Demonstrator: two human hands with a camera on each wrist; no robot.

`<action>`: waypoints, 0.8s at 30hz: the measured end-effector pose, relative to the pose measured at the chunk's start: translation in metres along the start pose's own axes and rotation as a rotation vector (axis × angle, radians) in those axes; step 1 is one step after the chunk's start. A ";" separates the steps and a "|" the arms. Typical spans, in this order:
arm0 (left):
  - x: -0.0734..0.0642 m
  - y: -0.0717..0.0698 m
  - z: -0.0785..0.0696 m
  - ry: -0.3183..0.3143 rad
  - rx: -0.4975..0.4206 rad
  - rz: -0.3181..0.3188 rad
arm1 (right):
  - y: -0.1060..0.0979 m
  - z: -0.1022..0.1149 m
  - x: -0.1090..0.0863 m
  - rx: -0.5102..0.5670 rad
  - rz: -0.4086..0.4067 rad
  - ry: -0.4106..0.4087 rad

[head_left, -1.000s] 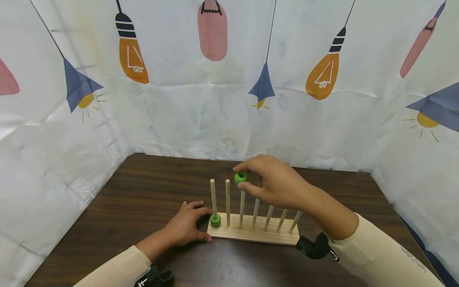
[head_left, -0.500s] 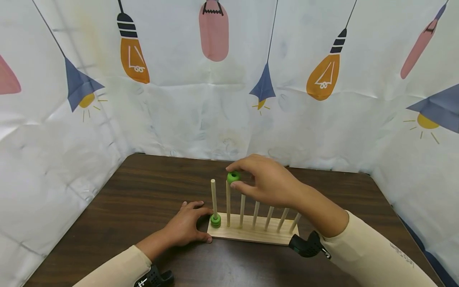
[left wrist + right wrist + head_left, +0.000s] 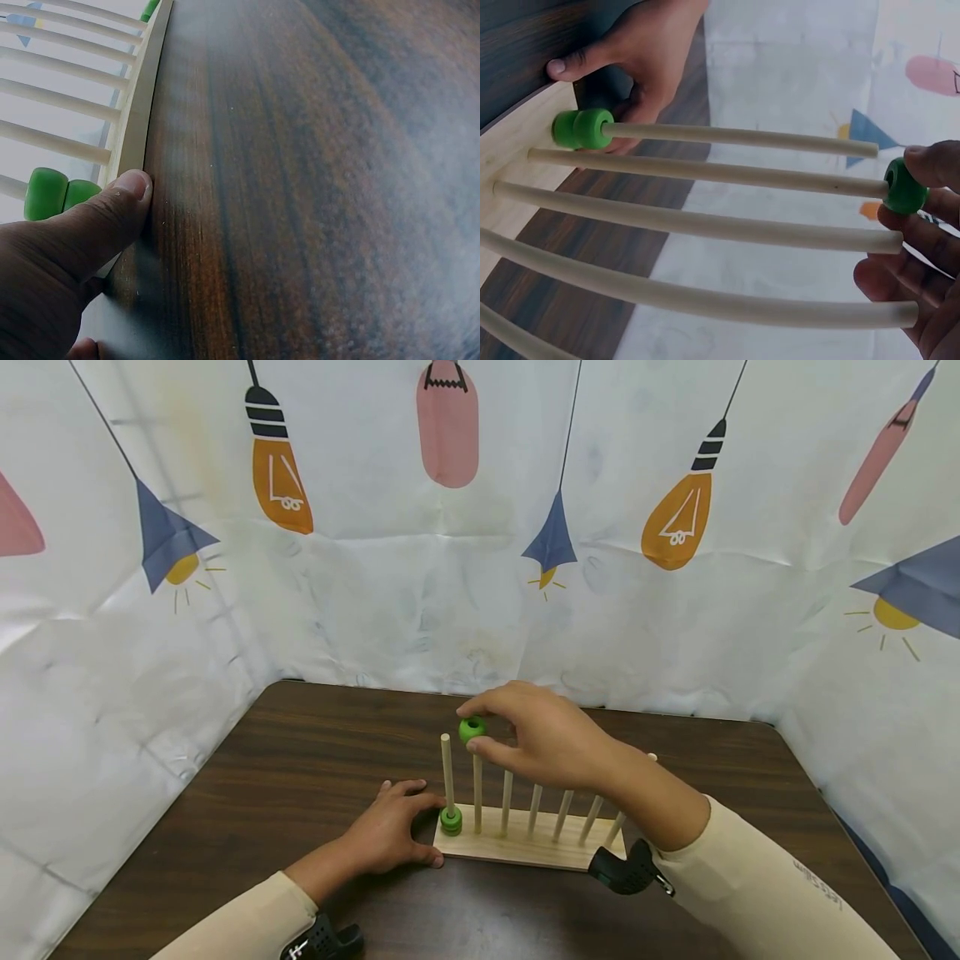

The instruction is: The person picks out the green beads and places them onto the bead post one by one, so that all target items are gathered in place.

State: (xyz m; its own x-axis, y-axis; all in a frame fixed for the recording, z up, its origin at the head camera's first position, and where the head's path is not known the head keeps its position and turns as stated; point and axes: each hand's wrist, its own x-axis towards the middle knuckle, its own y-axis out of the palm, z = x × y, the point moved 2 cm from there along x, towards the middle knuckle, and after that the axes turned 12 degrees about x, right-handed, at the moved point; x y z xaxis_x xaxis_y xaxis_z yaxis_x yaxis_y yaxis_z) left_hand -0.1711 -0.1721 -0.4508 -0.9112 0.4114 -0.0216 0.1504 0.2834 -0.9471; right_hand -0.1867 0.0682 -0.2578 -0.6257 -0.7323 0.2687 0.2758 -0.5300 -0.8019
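Observation:
A pale wooden peg stand (image 3: 525,843) with a row of upright pegs lies on the table. Two green beads (image 3: 581,129) sit stacked at the foot of its leftmost peg. My left hand (image 3: 386,831) holds the stand's left end, with the thumb (image 3: 124,199) against the front edge and the fingers partly hidden behind. My right hand (image 3: 543,731) pinches another green bead (image 3: 472,729) between thumb and fingers. That bead is at the tip of the second peg (image 3: 727,171); I cannot tell whether the peg has entered its hole.
The dark wood-grain table (image 3: 322,743) surrounds the stand. White cloth (image 3: 360,602) printed with lamps and bulbs hangs behind it and at both sides. My right forearm passes above the stand's right-hand pegs.
My right hand has moved left with the green bead, from above the third peg to the second peg's tip. The left hand and the stand stay put.

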 end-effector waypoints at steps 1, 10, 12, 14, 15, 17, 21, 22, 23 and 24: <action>0.000 0.000 0.000 0.003 0.000 0.000 | 0.001 0.000 0.001 0.002 0.002 0.002; -0.001 -0.001 0.000 0.021 -0.003 -0.005 | 0.006 0.004 0.009 0.018 0.020 -0.003; -0.001 -0.001 0.001 0.022 -0.002 -0.005 | 0.007 0.004 0.011 0.023 0.020 -0.008; -0.001 -0.001 0.001 0.024 -0.002 -0.006 | 0.008 0.005 0.013 0.027 0.021 -0.012; -0.001 -0.001 0.001 0.026 -0.002 -0.007 | 0.009 0.005 0.014 0.029 0.022 -0.013; 0.000 -0.001 0.001 0.027 -0.003 -0.006 | 0.011 0.006 0.016 0.040 0.028 -0.015; 0.000 -0.001 0.001 0.027 -0.002 -0.004 | 0.013 0.007 0.018 0.046 0.041 -0.011; 0.000 0.000 0.001 0.027 -0.001 -0.003 | 0.013 0.007 0.019 0.044 0.042 -0.012; 0.000 0.000 0.001 0.027 0.000 -0.003 | 0.014 0.007 0.019 0.042 0.043 -0.010; 0.000 0.000 0.001 0.028 -0.001 -0.003 | 0.014 0.007 0.020 0.038 0.045 -0.009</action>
State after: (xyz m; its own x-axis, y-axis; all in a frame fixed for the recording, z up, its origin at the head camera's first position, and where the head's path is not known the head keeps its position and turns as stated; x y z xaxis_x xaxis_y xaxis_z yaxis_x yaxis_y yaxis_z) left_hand -0.1717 -0.1734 -0.4511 -0.9007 0.4343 -0.0103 0.1482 0.2849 -0.9470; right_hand -0.1898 0.0433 -0.2601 -0.6052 -0.7598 0.2378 0.3310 -0.5118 -0.7928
